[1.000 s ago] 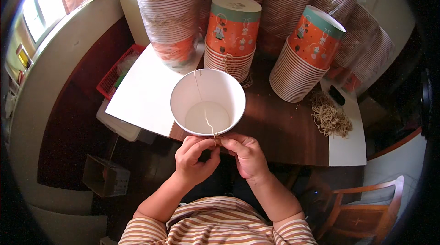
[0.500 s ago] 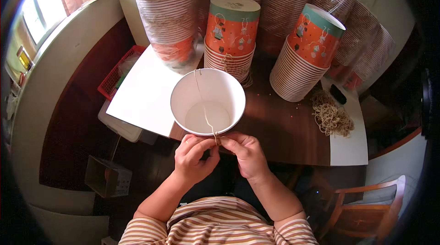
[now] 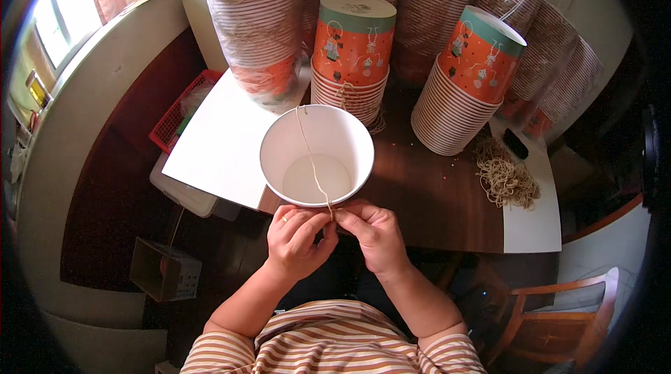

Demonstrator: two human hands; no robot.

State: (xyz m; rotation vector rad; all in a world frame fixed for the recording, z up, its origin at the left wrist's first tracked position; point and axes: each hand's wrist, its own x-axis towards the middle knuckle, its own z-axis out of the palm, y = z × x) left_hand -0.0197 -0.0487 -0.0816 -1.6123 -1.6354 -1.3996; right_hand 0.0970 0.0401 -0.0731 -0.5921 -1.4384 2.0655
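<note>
A white-lined paper bucket sits at the table's near edge, its mouth facing up toward me. A beige string runs from the bucket's far rim across the opening to the near rim, where my fingers are. My left hand pinches the string's end just outside the near rim. Close against it, my right hand also pinches at the string there with thumb and forefinger. The fingertips nearly meet and hide most of the end of the string.
Behind the bucket stand two upside-down stacks of orange-and-green paper buckets. Tall plastic-wrapped stacks line the back. To the right lie a heap of strings and a black object. A wooden chair stands lower right.
My fingertips have drawn closer together over the string's end, covering more of it. The bucket has stayed in place.
</note>
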